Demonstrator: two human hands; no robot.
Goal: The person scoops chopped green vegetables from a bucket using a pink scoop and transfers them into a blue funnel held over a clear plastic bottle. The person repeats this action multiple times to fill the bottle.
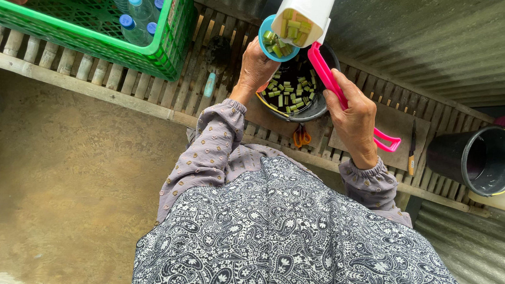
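Nearest the camera hangs a dark cotton dress printed in white paisley, with mauve dotted sleeves gathered at the wrists. Past it lies the slatted wooden bench [146,90], rough grey laths with gaps between, and on it a round black pot [302,93] that serves as the landmark. Just right of the pot the right hand [354,122] has its grip closed around the glossy pink plastic handle [333,86] of a white scoop-shaped container [312,9], tilted mouth-down over the pot and packed with short green cut pieces [295,29]. At the pot's left rim the left hand [254,67] grips a small round blue cup [273,40], held against the container's mouth and filled with the same green chunks; more of them lie scattered inside the pot. In front of the pot, orange-handled scissors [302,137] rest on the laths; just left of it lies a pale teal-handled tool [210,85]. Well right of the pot a knife [412,148] with a wooden handle lies on a flat board, and beyond that stands a black bucket [484,161] with a yellow wire bail. Far left of the pot sits a green lattice plastic crate [115,48] holding clear bottles [134,21] with blue caps. Behind the pot runs ribbed grey corrugated sheet metal [431,29]
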